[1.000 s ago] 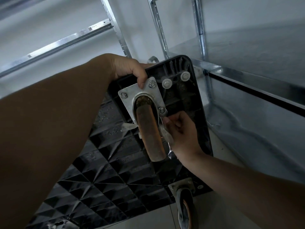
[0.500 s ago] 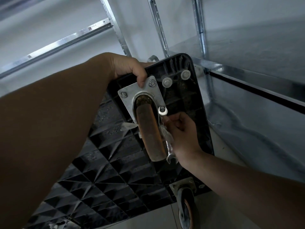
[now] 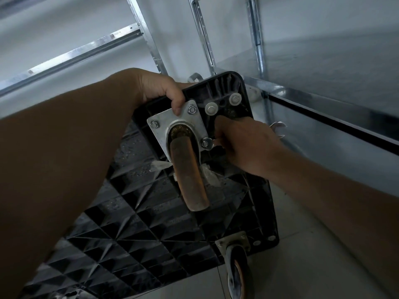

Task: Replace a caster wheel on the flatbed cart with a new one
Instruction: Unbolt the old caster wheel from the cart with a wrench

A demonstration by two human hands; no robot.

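At the upper corner of the upturned cart [image 3: 151, 229], the worn caster wheel [image 3: 190, 173] stands on its steel plate [image 3: 183, 119]. The right hand [image 3: 248, 145] is wrapped round a wrench [image 3: 278, 128] set on the nut [image 3: 205, 143] at the plate's right corner; the left hand [image 3: 159, 89] clutches the cart edge above the plate, thumb on the steel. Seating the wrench squarely and turning in short arcs should keep it from slipping. Shelving rails [image 3: 257, 39] behind the cart probably limit the swing. A second caster [image 3: 237, 270] sits below.
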